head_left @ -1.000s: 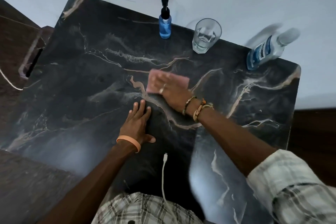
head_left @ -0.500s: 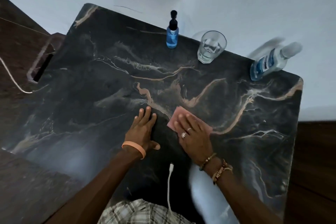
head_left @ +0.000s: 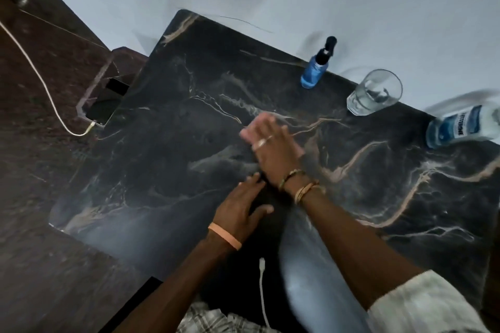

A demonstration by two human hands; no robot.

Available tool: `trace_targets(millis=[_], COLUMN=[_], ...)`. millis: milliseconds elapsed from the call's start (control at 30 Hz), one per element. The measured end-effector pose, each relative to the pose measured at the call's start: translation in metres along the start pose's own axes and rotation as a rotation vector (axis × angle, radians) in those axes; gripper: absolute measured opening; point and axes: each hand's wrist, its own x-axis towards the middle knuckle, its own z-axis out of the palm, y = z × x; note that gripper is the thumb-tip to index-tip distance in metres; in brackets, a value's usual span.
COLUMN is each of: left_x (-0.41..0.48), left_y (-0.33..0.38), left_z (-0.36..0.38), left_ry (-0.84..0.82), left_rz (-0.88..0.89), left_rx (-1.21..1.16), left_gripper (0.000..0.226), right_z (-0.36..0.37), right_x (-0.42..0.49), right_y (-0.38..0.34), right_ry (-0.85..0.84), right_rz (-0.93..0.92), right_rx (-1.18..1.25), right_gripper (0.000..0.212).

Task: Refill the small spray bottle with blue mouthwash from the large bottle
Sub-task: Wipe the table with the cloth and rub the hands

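On table (head_left: 173, 105), far right, Listerine bottle (head_left: 464, 127) (blurred)

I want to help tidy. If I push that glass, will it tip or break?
Probably it would slide, not tip: the glass is short, wide and upright. It looks like clear glass, so likely fragile and slippery. It sits near the far edge of the table, so push gently.

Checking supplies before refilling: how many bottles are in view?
2. The small spray bottle stands at the far edge of the table, left of the glass; the large mouthwash bottle is at the far right corner, partly out of frame. None seems hidden.
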Motion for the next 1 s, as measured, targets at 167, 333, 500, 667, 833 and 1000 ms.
trace_targets(millis=[167, 333, 500, 667, 833, 1000], left_x=[-0.001, 0.017, 0.033, 0.019, 0.001, -0.012], left_y=[-0.034, -0.056, -0.077, -0.102, -0.123, -0.136], left_z=[-0.038, -0.068, -0.1, -0.123, -0.139, -0.144], left_ry=[0.075, 0.192, 0.216, 0.14, 0.293, 0.457], left_rz=[0.029, 0.006, -0.14, -0.047, -0.198, -0.385], left_rx=[0.021, -0.015, -0.037, 0.054, 0.006, -0.181], left_gripper=[0.035, 0.039, 0.035, 0.032, 0.033, 0.039], right_z=[0.012, 0.0, 0.046, 0.029, -0.007, 0.047], right_x=[-0.041, 0.014, -0.032, 0.019, 0.094, 0.005], right_y=[-0.019, -0.017, -0.134, -0.087, -0.085, -0.193], right_ry=[-0.079, -0.019, -0.055, -0.065, 0.092, -0.123], right_rz=[-0.336, 0.197, -0.525, -0.188, 0.326, -0.48], right_rx=[-0.092, 0.01, 0.076, -0.12, 0.03, 0.026], right_gripper=[0.052, 0.053, 0.029, 0.057, 0.052, 0.043])
